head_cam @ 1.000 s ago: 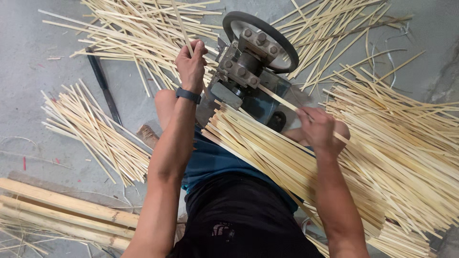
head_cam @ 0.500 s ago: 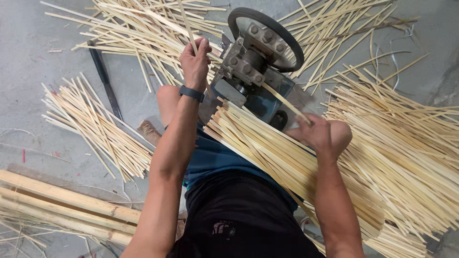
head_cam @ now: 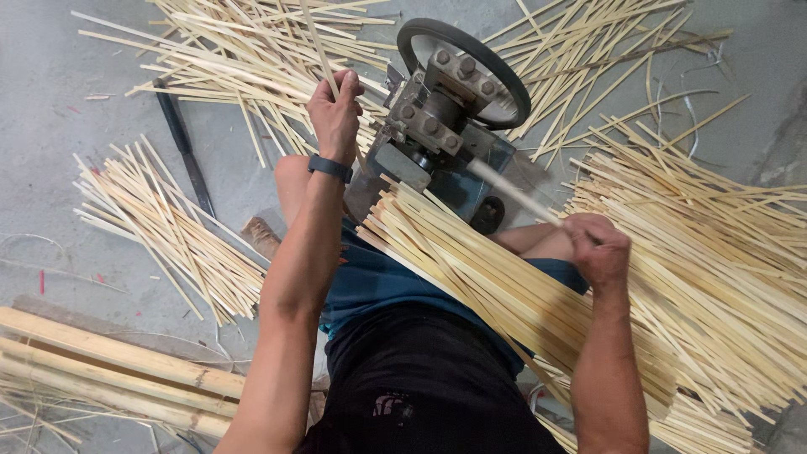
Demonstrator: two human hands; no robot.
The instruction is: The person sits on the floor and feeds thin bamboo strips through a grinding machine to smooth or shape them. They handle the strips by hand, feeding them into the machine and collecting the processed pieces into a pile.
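- Right hand (head_cam: 595, 249) is clenched on a bamboo strip (head_cam: 513, 190) entering the machine (head_cam: 445, 143): light, stiff, splintery; better held near its end.
- Left hand (head_cam: 334, 113) grasps a thin strip (head_cam: 319, 52) on the far side.

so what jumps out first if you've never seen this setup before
The small metal machine with its black-rimmed wheel, on the floor in front of the seated person, with pale bamboo strips fanned out all around it. The left hand grips a thin strip on the machine's far side, while the right hand holds another strip that reaches into the machine. A thick bundle of strips lies across the person's lap, and whole bamboo poles lie at lower left.
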